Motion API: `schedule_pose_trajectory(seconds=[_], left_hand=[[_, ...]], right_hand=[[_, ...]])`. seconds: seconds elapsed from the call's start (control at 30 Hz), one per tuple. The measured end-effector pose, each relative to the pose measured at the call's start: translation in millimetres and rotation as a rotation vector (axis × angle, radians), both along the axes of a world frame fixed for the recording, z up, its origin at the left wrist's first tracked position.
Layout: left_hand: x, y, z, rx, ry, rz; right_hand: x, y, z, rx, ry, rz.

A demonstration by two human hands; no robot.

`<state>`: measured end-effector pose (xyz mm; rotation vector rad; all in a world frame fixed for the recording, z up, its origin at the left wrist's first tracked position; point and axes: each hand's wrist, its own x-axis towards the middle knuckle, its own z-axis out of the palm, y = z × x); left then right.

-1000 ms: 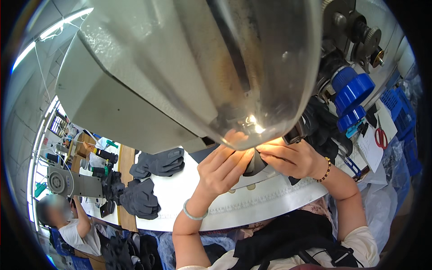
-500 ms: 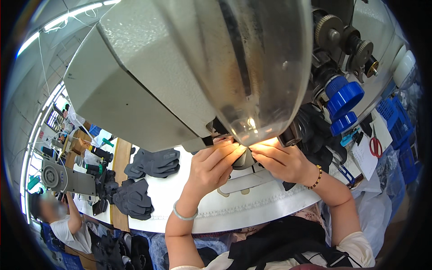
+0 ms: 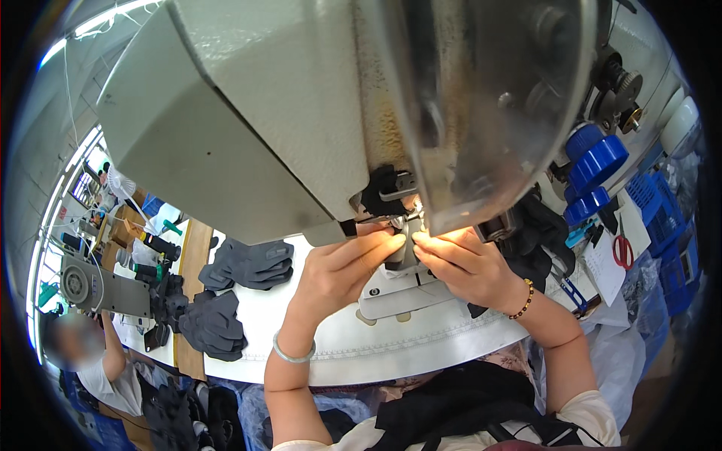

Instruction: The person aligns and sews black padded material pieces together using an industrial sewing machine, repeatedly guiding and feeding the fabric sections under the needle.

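Under the head of a large grey sewing machine (image 3: 278, 135), both my hands meet at the lit stitching spot. My left hand (image 3: 338, 274) is closed, thumb and fingers pinched together just left of the needle area. Close beside it, my right hand (image 3: 470, 270) pinches in the same way on the other side. What the fingertips grip is mostly hidden; a small dark piece (image 3: 396, 258) shows below the left fingertips. A clear plastic shield (image 3: 481, 150) hangs above my right hand. Dark grey gloves (image 3: 259, 264) lie left of my left hand on the white tabletop (image 3: 331, 357).
A second pile of dark gloves (image 3: 214, 327) sits at the table's left side. To the right are more dark pieces (image 3: 530, 240), blue knobs (image 3: 598, 165), red-handled scissors (image 3: 623, 251), a blue-handled tool (image 3: 573, 292) and blue crates (image 3: 665, 210). Another person (image 3: 113, 379) works at far left.
The view has shifted, so the shield stands farther right and the metal parts around the needle now show. Both hands stay pinched at the stitching spot, with only slight movement.
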<state>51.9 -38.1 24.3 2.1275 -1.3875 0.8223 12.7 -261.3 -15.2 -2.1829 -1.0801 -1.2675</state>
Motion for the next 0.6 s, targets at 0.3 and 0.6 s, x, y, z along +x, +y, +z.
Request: schedule_pose_trajectory(seconds=[0.3,0.6], left_hand=[[4,-1,-7,-0.039,-0.029,0.014],[-1,-11,-13,-0.016,-0.265,0.044]], right_hand=[[1,0,-4,0.024,0.033,-0.016],[0,-2,-4,0.051,0.068,-0.02]])
